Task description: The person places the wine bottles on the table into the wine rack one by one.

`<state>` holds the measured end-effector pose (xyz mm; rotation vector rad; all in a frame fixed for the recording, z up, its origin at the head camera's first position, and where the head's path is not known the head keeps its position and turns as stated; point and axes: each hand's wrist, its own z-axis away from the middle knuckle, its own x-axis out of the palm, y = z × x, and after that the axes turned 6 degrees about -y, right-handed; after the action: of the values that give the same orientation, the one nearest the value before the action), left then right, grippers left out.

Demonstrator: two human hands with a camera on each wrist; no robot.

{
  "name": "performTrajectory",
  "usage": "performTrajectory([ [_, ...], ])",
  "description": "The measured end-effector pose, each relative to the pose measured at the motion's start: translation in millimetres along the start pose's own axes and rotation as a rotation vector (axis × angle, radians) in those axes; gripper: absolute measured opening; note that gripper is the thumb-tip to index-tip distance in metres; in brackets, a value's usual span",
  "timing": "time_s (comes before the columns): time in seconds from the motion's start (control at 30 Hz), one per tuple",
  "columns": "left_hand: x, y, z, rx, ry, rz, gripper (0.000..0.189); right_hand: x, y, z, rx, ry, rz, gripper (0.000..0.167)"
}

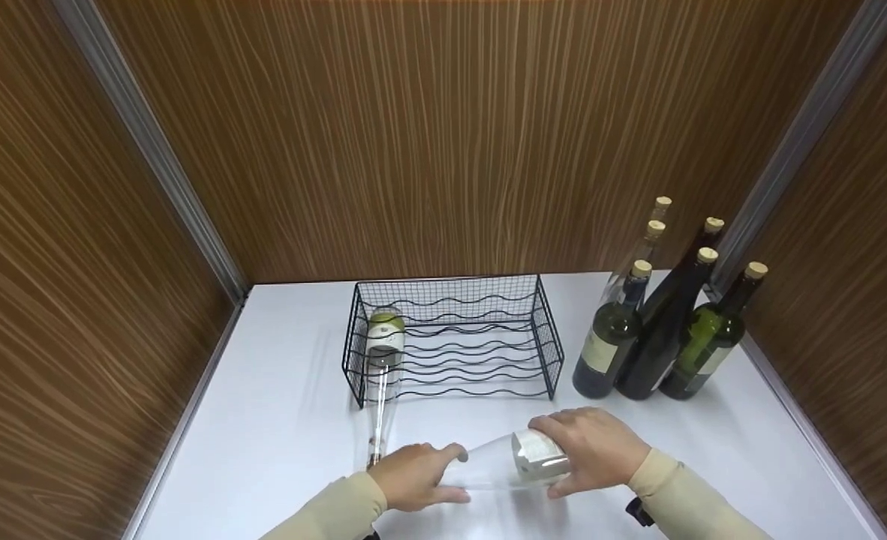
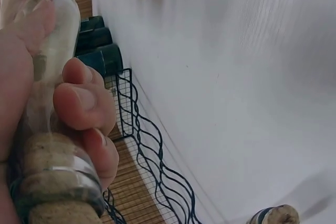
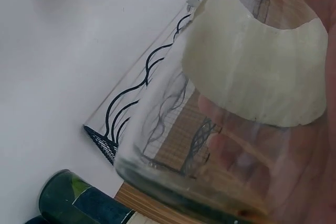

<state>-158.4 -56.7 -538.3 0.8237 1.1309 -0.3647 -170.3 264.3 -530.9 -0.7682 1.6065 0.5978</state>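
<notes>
A clear glass bottle [image 1: 488, 459] with a pale label lies nearly level in the air above the white table, in front of the wire rack. My left hand [image 1: 417, 476] grips its neck; the cork [image 2: 55, 156] pokes out past that hand's fingers in the left wrist view. Around the bottle's base end curls my right hand [image 1: 597, 448], beside the label [image 3: 257, 72]. The black wire rack [image 1: 473, 392] has wavy rungs. At its left end another clear bottle [image 1: 383, 382] with a label lies, neck toward me, its corked end partly behind my left hand.
Several corked wine bottles stand grouped at the right of the table, among them a dark blue one [image 1: 607, 341], a tall dark one [image 1: 665, 337] and a green one [image 1: 706, 349]. Wood-grain panels [image 1: 443, 135] enclose the white table [image 1: 278, 420] at the back and sides.
</notes>
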Motion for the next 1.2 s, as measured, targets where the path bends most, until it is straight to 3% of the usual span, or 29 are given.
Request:
performTrajectory([
  [0.2,5.3,-2.6,3.4,-0.031,0.02,0.057,0.054,4.7,-0.4,-5.1,-0.015,-0.026,0.013,0.092],
  [0.37,11.6,-3.3,4.6,-0.089,0.01,0.125,0.053,2.2,1.9,-10.0,0.018,-0.082,-0.041,0.098],
  [0.5,16.3,-4.1,7.2,-0.165,0.009,0.163,0.054,-6.5,5.2,-17.1,0.07,-0.044,-0.068,0.09],
  [0.63,19.4,-6.1,8.9,-0.23,0.024,0.188,0.058,-16.3,14.4,-28.5,0.174,0.059,-0.045,0.07],
  [0.8,23.3,-9.1,6.5,-0.264,0.054,0.27,0.06,-22.6,31.0,-46.0,0.322,0.145,-0.055,0.055],
  [1.2,30.9,-11.6,-2.7,-0.305,0.114,0.479,0.057,-6.7,66.7,-87.1,0.581,0.164,-0.155,0.051],
])
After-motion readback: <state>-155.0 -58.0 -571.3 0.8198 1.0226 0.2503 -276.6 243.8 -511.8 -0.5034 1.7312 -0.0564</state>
